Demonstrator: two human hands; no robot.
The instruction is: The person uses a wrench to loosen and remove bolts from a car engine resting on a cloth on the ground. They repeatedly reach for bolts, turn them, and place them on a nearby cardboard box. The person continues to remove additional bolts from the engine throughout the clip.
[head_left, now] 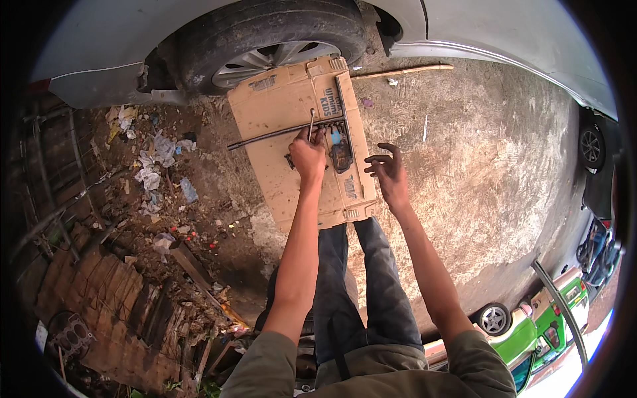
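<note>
A flattened cardboard box (pixel 279 192) lies in front of my legs, with dark greasy parts on it. My left hand (pixel 308 158) is closed over the cardboard's middle, its fingers gripping a thin metal wrench (pixel 312 121) with a small rounded end pointing away from me. A long dark rod (pixel 262 137) crosses the cardboard beside those fingers. Along the right side lies a second dark strip (pixel 345 109), near a dark greasy block-like part (pixel 342 159) with a patch of blue next to it. My right hand (pixel 390 174) hovers by the cardboard's right edge, blackened fingers apart, holding nothing.
Beyond the cardboard stands a car wheel (pixel 265 40) under a silver body panel (pixel 491 33). A stick (pixel 405 70) lies on the concrete. Litter (pixel 159 159) and wooden planks (pixel 106 312) cover the left side. A green vehicle (pixel 531 338) is at lower right.
</note>
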